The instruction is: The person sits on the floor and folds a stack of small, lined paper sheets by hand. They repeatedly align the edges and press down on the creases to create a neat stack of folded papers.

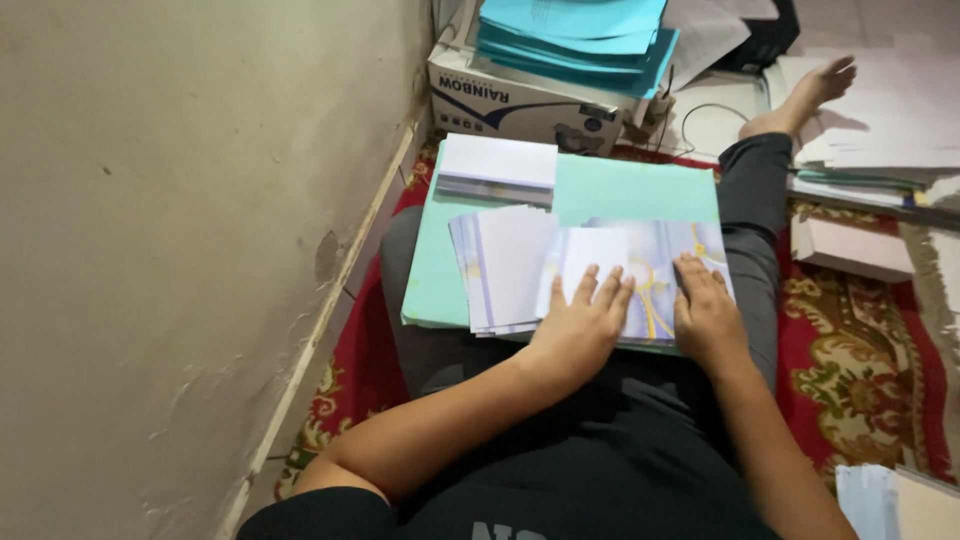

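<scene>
Hands: left hand (pixel 585 325) and right hand (pixel 708 318) both down flat, palms pressing, fingers spread, gripping nothing.
Left hand: resting on a pale printed sheet of paper (pixel 590 255), fingertips (pixel 588 283) pointing away from the body, thumb side toward the right hand.
Right hand: flat on a lilac card with yellow curling lines (pixel 668 250), just beside the left hand, a narrow gap between the two.
Under the palms: fanned pile of lilac-and-white printed cards (pixel 500 270), spreading out past the left hand's outer edge, edges staggered.
Beneath that: large mint-green sheet of card (pixel 630 190) lying across the lap, reaching well beyond the fingertips.
Beyond the fingertips: neat stack of white paper with a striped edge (pixel 497 168), on the green sheet's far corner, apart from both hands.
Farther out: white cardboard box (pixel 520 100) carrying a pile of teal folders (pixel 575 35), well clear of the hands.
Outside the right hand: dark trouser leg (pixel 755 200) stretched out, bare foot (pixel 810 90) at the far end, red patterned carpet (pixel 860 380) below, loose white paper stacks (pixel 880 140) beyond.
Outside the left hand: rough beige wall (pixel 180 250), close alongside.
</scene>
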